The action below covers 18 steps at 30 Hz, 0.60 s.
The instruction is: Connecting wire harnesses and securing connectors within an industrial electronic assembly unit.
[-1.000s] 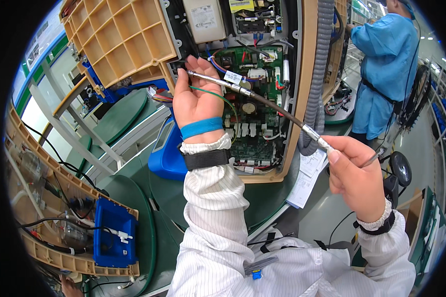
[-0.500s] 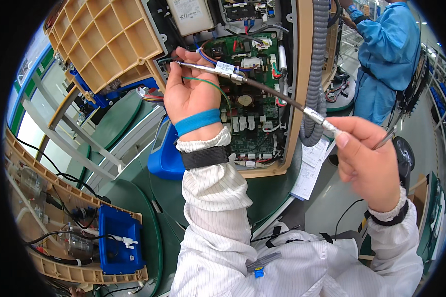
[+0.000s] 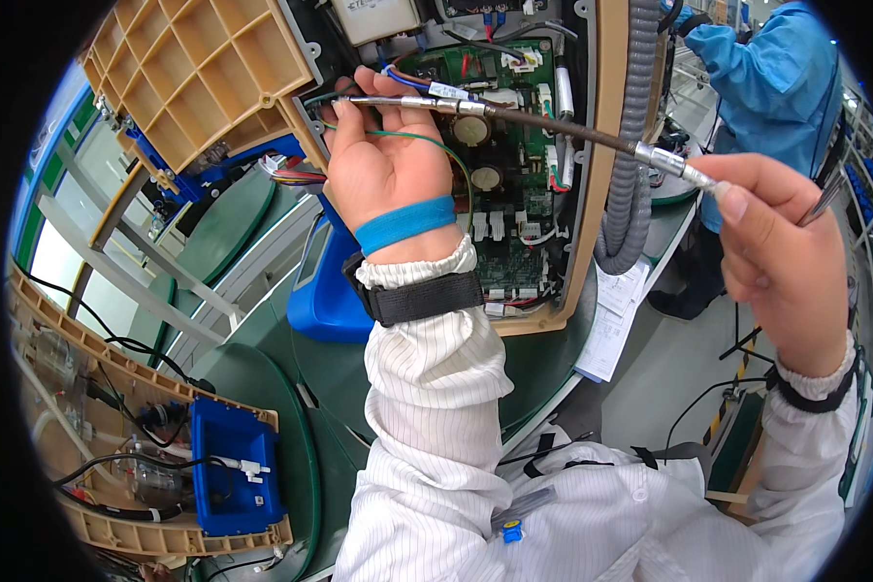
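The right hand pinches the whitish, crimped-looking end of a long brown-sleeved line between thumb and forefinger, with a slim grey metal tool also caught in its fingers. The left hand, palm up, appears to have thumb and fingertips together on the line's thin far end; the exact contact there is partly hidden. Between the hands the line runs nearly straight, slanting down to the right across an open tan housing, above a green circuit board and clear of it. It looks light, with a middle that should bend somewhat and silver tubular sections that are probably rigid and smooth enough to slip; those sections seem the surest place to hold, while the thin end and the whitish tip look easier to kink or fray. A thin green wire crosses the left palm, and a white-labelled bundle of blue and brown wires lies just beside the line. Farther out are a grey corrugated hose along the housing's right edge, a tan ribbed panel at upper left, and a glossy blue case below the left wrist.
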Available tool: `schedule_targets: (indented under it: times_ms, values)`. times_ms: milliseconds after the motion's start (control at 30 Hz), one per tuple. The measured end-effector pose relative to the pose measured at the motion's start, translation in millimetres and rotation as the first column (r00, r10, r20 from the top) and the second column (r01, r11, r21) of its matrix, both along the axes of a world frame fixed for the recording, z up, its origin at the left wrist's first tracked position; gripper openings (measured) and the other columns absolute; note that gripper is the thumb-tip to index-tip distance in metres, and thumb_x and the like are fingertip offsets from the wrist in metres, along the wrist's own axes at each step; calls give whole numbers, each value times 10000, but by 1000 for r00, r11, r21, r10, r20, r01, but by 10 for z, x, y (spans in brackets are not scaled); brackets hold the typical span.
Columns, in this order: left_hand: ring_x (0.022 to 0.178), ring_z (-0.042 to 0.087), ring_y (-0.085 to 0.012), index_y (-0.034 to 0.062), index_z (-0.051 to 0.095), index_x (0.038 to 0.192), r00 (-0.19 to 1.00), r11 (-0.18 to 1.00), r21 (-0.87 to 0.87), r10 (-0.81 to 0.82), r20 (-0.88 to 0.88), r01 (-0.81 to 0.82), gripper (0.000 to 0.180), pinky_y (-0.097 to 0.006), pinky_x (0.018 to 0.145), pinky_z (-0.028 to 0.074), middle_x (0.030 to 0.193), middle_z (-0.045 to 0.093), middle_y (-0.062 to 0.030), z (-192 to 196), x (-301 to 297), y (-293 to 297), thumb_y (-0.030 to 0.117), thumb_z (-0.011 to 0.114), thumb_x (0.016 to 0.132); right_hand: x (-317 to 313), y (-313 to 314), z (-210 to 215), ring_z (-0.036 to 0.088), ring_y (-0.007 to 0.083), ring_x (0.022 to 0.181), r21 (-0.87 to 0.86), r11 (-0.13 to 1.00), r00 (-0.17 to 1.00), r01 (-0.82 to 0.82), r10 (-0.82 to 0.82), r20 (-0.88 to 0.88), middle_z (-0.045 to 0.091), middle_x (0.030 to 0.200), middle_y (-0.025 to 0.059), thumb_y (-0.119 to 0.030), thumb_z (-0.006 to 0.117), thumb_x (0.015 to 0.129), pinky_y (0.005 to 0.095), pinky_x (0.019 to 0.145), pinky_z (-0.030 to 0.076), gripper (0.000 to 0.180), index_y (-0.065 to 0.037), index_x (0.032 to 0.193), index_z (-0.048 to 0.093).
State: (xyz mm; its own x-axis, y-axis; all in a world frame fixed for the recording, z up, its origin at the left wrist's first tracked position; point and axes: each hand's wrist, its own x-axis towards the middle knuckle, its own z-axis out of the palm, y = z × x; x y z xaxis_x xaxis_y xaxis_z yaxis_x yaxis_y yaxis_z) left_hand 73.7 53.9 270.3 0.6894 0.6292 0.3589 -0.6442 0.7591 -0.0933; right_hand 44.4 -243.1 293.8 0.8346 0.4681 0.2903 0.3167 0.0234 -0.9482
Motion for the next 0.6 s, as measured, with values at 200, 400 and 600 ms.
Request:
schedule_targets:
  times_ms: [200, 400, 600]
  values:
    - [953, 643, -298, -41, 509, 1061, 1000, 1000, 19, -3, 15, 2, 181, -427, 858, 572, 1012, 639, -172, 8, -13, 0, 120, 434, 1024, 78, -39, 38, 261, -4, 442, -34, 999, 999, -5, 7, 49, 345, 565, -90, -215, 563, 974, 184, 398, 205, 333, 18, 1210, 588]
    - [936, 636, -288, -53, 520, 1050, 998, 998, 56, -39, 41, 37, 191, -423, 851, 575, 1002, 630, -165, -25, 12, 29, 113, 431, 1023, 129, -46, 71, 268, -6, 421, -72, 993, 985, 88, -77, 153, 369, 543, -90, -215, 567, 961, 187, 389, 197, 316, 12, 1175, 619]
    - [928, 638, -294, -61, 521, 1040, 997, 999, 29, -44, 63, 42, 198, -423, 848, 577, 990, 630, -171, -5, 0, 27, 114, 431, 1023, 165, -51, 118, 267, -5, 418, -134, 988, 974, 77, -46, 224, 359, 526, -96, -241, 564, 959, 185, 392, 203, 328, -1, 1173, 629]
